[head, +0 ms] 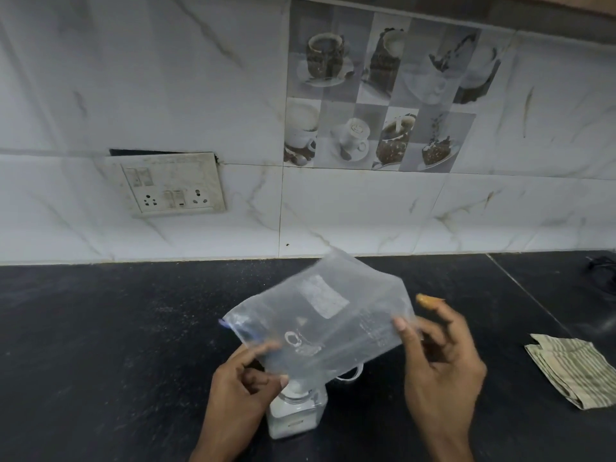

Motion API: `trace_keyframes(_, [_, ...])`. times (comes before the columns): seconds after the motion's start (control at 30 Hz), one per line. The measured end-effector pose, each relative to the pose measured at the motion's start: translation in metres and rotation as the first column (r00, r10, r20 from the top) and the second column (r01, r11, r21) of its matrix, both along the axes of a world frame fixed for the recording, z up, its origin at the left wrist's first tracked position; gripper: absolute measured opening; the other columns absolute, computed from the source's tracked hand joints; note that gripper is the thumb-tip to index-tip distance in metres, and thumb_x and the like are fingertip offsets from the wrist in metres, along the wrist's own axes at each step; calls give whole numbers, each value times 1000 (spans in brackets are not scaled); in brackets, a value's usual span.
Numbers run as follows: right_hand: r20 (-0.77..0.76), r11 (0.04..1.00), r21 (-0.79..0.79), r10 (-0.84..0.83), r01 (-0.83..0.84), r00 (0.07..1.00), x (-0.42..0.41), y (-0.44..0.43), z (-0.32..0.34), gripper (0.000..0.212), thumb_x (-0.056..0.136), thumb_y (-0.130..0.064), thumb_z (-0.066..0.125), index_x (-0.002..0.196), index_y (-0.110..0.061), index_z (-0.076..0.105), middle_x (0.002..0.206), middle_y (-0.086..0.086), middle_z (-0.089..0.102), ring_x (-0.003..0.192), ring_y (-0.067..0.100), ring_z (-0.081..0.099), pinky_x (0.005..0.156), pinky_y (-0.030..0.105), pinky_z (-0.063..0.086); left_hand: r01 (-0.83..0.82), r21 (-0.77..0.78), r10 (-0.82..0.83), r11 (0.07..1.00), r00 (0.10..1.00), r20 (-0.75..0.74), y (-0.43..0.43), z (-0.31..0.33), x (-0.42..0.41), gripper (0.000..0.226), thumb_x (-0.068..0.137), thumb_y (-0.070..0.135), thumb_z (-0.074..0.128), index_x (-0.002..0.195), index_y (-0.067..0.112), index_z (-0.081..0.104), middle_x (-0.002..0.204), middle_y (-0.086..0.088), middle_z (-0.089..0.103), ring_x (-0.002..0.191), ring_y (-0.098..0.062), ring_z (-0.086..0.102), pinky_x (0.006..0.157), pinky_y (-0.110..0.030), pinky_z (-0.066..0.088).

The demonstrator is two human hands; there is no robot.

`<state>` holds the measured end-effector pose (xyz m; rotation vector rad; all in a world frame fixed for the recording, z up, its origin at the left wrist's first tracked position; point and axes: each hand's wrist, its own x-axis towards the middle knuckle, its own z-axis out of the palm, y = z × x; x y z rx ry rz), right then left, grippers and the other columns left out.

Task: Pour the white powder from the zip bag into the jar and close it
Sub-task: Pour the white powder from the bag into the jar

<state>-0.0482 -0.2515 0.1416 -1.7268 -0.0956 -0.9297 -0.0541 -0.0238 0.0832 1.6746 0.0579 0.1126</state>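
Observation:
A clear zip bag with a white label hangs tilted over a square clear jar on the black counter. The bag looks see-through and nearly empty. White powder fills the jar's lower part and heaps at its open mouth. My left hand pinches the bag's lower left corner just above the jar. My right hand grips the bag's right edge between thumb and fingers. A white ring-shaped piece lies behind the jar, partly hidden by the bag; I cannot tell if it is the lid.
A folded striped cloth lies on the counter at the right. A dark cable sits at the far right by the wall. A socket panel is set in the tiled wall behind.

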Motion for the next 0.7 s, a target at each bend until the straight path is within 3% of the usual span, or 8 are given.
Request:
trace_keyframes(0.07, [-15, 1000, 17, 4, -4, 1000, 1, -2, 1, 38, 83, -29, 76, 115, -44, 63, 91, -19, 78, 77, -1, 73, 69, 8, 52, -16, 10, 16, 1000, 1000, -1, -1, 0, 0, 61, 71, -5, 85, 103, 45, 72, 60, -12, 74, 59, -13, 73, 65, -18, 58])
trace_keyframes(0.13, [-38, 998, -41, 47, -49, 998, -1, 3, 1, 36, 83, -28, 75, 116, -39, 64, 93, -21, 78, 80, -1, 74, 69, 9, 54, -13, 24, 13, 1000, 1000, 6, -2, 0, 1, 64, 71, -4, 85, 102, 50, 71, 64, -6, 75, 55, -14, 69, 64, -18, 58])
trace_keyframes(0.2, [-37, 999, -33, 24, -25, 999, -1, 4, 1, 37, 83, -26, 75, 115, -40, 64, 94, -21, 78, 82, -1, 74, 71, 9, 54, -12, 9, 11, 1000, 1000, 26, -3, 0, 1, 65, 71, -8, 85, 99, 50, 73, 73, 7, 77, 54, -12, 68, 61, -17, 56])
trace_keyframes(0.3, [-24, 1000, -5, 10, -11, 1000, -1, 0, 2, 40, 82, -29, 75, 116, -46, 62, 91, -19, 78, 79, 0, 73, 70, 7, 52, -27, 9, 27, 1000, 999, 25, -2, 0, 2, 68, 70, -8, 85, 97, 53, 72, 70, -4, 77, 57, -12, 71, 64, -16, 57])
trace_keyframes(0.5, [-15, 999, -33, -6, 6, 1000, -1, 0, 4, 39, 83, -26, 75, 114, -45, 62, 91, -23, 77, 77, -4, 71, 69, 6, 50, -24, 22, 23, 999, 999, 36, -2, 2, 3, 68, 71, -7, 84, 97, 55, 71, 68, -11, 76, 57, -20, 72, 63, -16, 56])
trace_keyframes(0.7, [-56, 1000, -6, 21, -22, 998, -3, 3, -3, 35, 82, -31, 75, 113, -44, 64, 90, -19, 78, 76, -1, 73, 69, 9, 53, -42, 21, 41, 999, 999, 19, -2, -3, 4, 61, 71, -7, 85, 96, 48, 74, 82, -3, 80, 66, -20, 76, 67, -24, 60])
